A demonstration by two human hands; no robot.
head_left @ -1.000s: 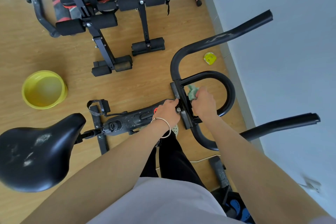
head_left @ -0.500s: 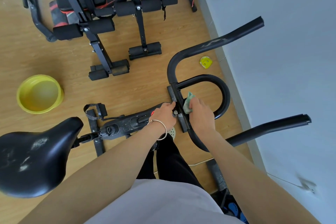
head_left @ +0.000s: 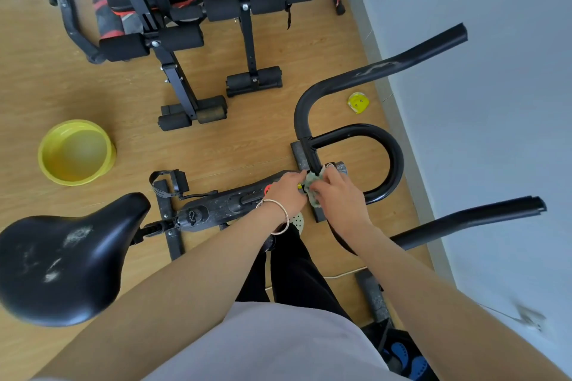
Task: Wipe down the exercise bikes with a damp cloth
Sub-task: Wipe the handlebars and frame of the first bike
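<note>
Most of the green cloth [head_left: 312, 192] is hidden between the two hands, near the middle of the view, pressed on the bike [head_left: 229, 202] where the handlebar [head_left: 393, 158] joins its post. The right hand [head_left: 339, 195] has its fingers curled tight round the cloth. The left hand [head_left: 286, 189] reaches the cloth too, but its fingertips are tucked out of sight, so you cannot tell if it grips the cloth or the post. The seat [head_left: 62, 257] is cut off at the eight o'clock edge. At nine o'clock from the hands a yellow bowl [head_left: 75, 151] stands on the floor [head_left: 247, 139]; it may hold water, but that is hard to make out. The wall [head_left: 495, 102] runs close by at three o'clock, and both bar ends reach over it. There is bare floor at eleven o'clock, between the bowl and the bike.
</note>
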